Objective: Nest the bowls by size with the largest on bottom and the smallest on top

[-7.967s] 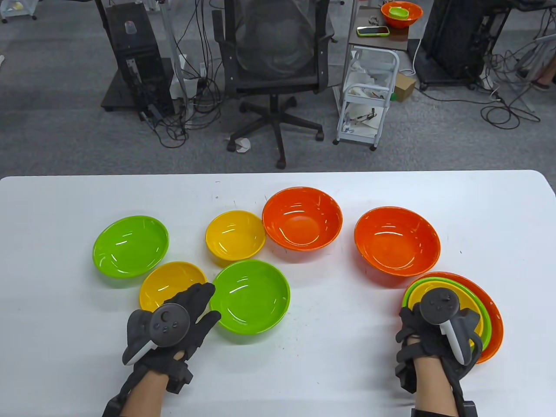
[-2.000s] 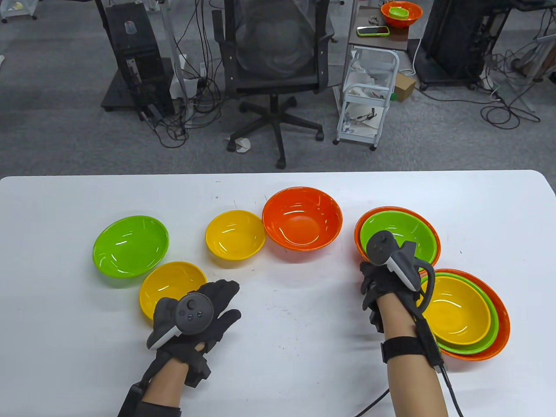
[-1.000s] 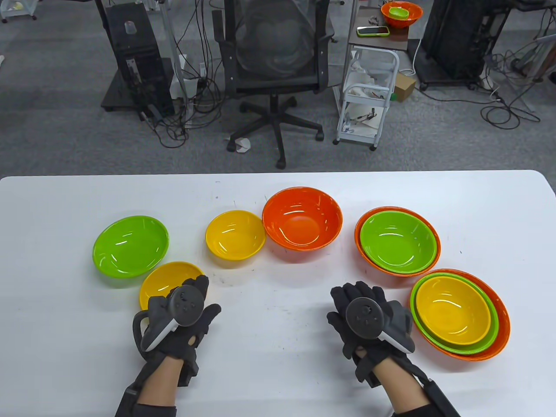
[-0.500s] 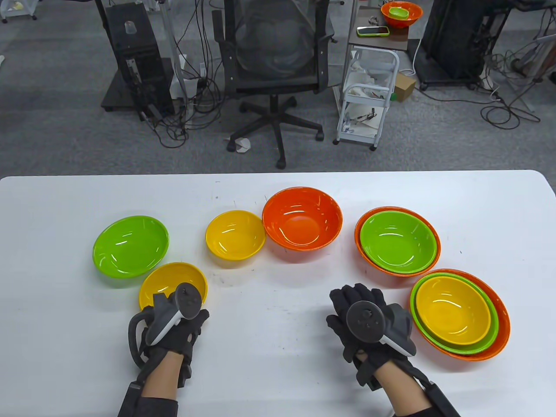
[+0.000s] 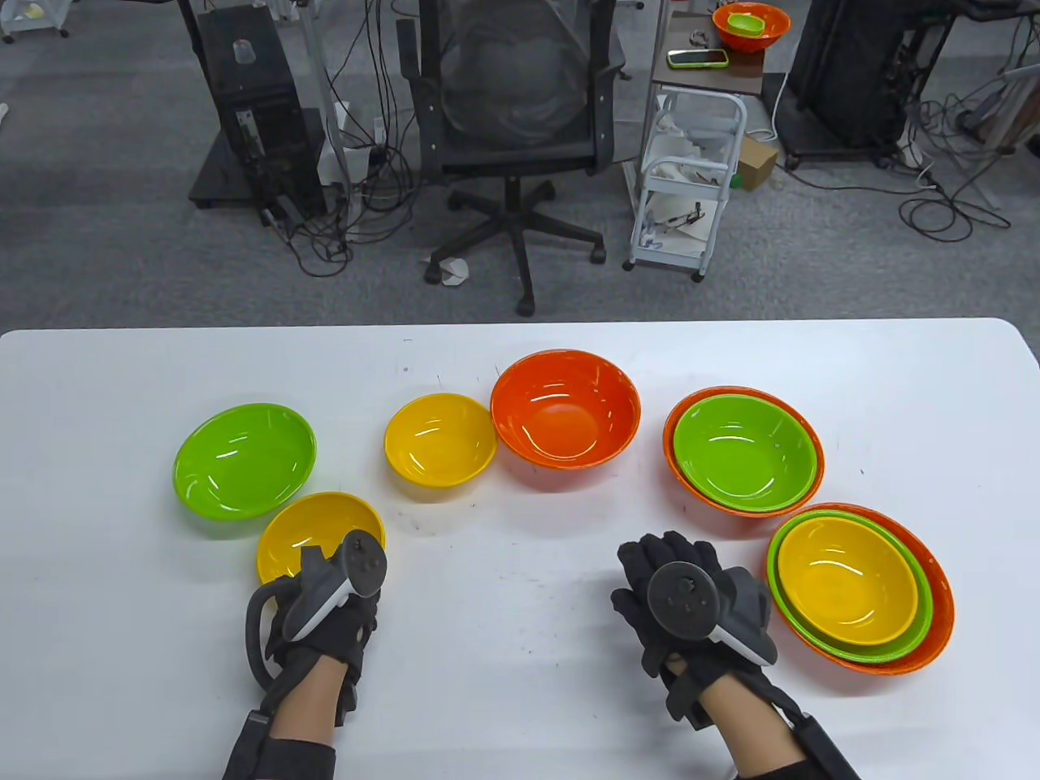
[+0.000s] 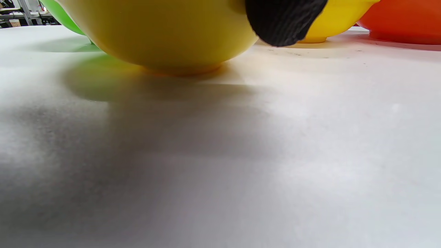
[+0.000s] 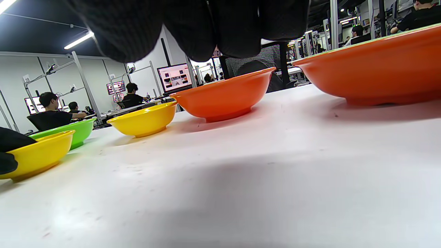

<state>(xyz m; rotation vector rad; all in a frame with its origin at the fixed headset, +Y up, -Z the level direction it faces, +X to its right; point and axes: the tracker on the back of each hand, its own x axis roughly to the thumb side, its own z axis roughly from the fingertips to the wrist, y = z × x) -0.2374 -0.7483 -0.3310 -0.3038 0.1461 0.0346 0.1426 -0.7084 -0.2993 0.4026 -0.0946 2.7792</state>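
Three orange bowls (image 5: 565, 408), three green bowls (image 5: 244, 460) and three yellow bowls (image 5: 439, 439) are sitting on the table (image 5: 520, 715), nine bowls in all.

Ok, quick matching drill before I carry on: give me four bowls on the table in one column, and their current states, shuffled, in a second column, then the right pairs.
Column one:
1. near yellow bowl
2. far yellow bowl
3. left green bowl
4. right green bowl

Column two:
A. nested inside an orange bowl
B. standing alone at the left end of the row
C. at the left hand, fingers at its near rim
D. standing alone, just left of the lone orange bowl

Pairs: 1-C, 2-D, 3-B, 4-A
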